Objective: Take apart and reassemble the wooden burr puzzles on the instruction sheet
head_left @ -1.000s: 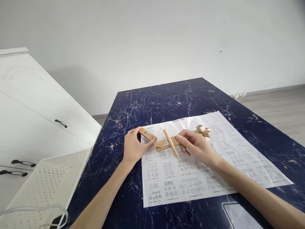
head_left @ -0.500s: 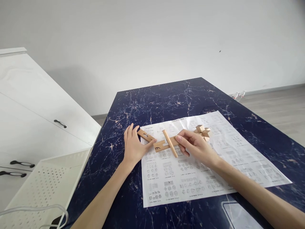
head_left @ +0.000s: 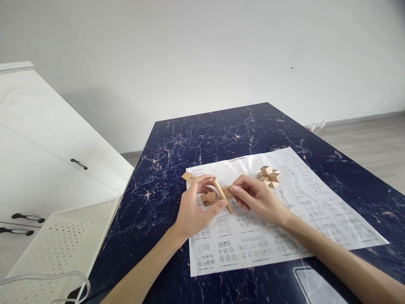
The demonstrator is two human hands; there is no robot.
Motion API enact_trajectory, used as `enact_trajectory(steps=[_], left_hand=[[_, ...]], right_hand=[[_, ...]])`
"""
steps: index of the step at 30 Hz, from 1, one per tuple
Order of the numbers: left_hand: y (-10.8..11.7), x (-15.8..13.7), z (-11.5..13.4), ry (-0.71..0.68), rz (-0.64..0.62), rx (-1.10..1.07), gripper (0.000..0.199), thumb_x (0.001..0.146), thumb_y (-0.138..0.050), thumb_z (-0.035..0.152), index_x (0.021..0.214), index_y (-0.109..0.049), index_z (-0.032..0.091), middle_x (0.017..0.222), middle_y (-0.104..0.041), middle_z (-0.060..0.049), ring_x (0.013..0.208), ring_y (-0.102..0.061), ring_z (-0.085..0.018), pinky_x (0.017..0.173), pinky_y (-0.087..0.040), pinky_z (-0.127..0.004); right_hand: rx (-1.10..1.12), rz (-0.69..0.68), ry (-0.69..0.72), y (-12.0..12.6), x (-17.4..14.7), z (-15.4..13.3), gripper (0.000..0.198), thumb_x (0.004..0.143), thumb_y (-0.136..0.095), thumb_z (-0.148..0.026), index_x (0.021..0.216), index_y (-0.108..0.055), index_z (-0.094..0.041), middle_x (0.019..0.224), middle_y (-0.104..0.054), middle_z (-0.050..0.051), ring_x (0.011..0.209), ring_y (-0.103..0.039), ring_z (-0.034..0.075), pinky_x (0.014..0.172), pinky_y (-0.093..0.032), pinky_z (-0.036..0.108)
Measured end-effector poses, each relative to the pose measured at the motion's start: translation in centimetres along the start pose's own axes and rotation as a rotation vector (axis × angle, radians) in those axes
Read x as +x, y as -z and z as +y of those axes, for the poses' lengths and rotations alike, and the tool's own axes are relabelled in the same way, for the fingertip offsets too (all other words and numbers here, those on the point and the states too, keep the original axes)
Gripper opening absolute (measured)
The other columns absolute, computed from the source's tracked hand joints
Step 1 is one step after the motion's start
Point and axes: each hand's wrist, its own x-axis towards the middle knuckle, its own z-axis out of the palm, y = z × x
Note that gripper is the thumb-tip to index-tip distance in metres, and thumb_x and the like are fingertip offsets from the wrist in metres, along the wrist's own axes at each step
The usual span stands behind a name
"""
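Observation:
My right hand (head_left: 257, 199) pinches the right end of a flat slotted wooden puzzle piece (head_left: 207, 199) with a dark mark on its left end. A slim wooden stick (head_left: 221, 192) crosses that piece through its slot. Around the stick, my left hand (head_left: 194, 211) is closed, thumb near its lower part and fingertips by its top end. Behind the left fingers lies another flat wooden piece (head_left: 187, 176), mostly hidden. An interlocking wooden burr puzzle (head_left: 269, 177) sits just beyond my right hand.
Under the pieces, a large printed sheet (head_left: 291, 228) with puzzle diagrams covers part of the dark blue marbled table (head_left: 209, 131). A grey-white flat object (head_left: 318, 285) lies at the front edge. On the left stand a white cabinet (head_left: 47, 139) and a perforated white surface (head_left: 63, 236) with a cable.
My left hand has left the other flat piece and moved right, closing on the stick. The slotted piece and stick have shifted slightly left and tilted. My right hand keeps its hold.

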Motion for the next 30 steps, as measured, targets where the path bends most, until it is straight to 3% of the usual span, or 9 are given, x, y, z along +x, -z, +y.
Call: enact_trajectory(steps=[3,8,14,24,30], left_hand=[[-0.17,-0.11,0.10,0.085,-0.091,-0.043,0.059,0.083,-0.085,0.046,0.130,-0.057,0.022,0.117,-0.076,-0.011,0.110,-0.075,-0.031,0.097,-0.060,-0.044],[-0.04,0.08,0.55,0.170,-0.171,-0.110,0.039,0.093,-0.075,0.044,0.121,-0.061,0.021,0.105,-0.078,-0.006,0.099,-0.077,-0.026,0.089,-0.062,-0.039],[0.04,0.22,0.76,0.194,-0.188,-0.110,0.031,0.094,-0.074,0.041,0.113,-0.062,0.020,0.102,-0.076,-0.005,0.092,-0.076,-0.023,0.082,-0.060,-0.034],[0.12,0.33,0.33,0.191,-0.180,-0.118,0.030,0.095,-0.073,0.039,0.116,-0.062,0.020,0.103,-0.075,-0.005,0.091,-0.076,-0.023,0.077,-0.062,-0.033],[-0.29,0.17,0.31,0.253,-0.202,-0.334,0.033,0.094,-0.075,0.040,0.115,-0.058,0.019,0.110,-0.072,-0.008,0.090,-0.081,-0.028,0.075,-0.070,-0.040]], right_hand=[[0.002,-0.020,0.007,-0.19,-0.11,0.20,0.035,0.105,-0.060,-0.053,0.089,-0.060,-0.022,0.063,-0.056,-0.004,0.053,-0.048,0.012,0.049,-0.036,0.028],[-0.025,-0.035,0.016,-0.43,-0.29,-0.02,0.033,0.106,-0.061,-0.051,0.091,-0.062,-0.022,0.064,-0.057,-0.004,0.054,-0.047,0.011,0.049,-0.035,0.027],[-0.041,-0.026,0.013,-0.43,-0.23,0.07,0.033,0.106,-0.061,-0.051,0.090,-0.063,-0.022,0.065,-0.058,-0.003,0.055,-0.049,0.011,0.051,-0.037,0.027],[-0.011,-0.011,0.031,-0.06,-0.06,0.23,0.034,0.106,-0.060,-0.052,0.090,-0.061,-0.022,0.062,-0.055,-0.005,0.052,-0.046,0.011,0.048,-0.034,0.027],[-0.040,0.005,0.047,0.02,0.04,0.16,0.034,0.106,-0.060,-0.051,0.090,-0.061,-0.022,0.063,-0.056,-0.004,0.052,-0.046,0.011,0.048,-0.035,0.027]])
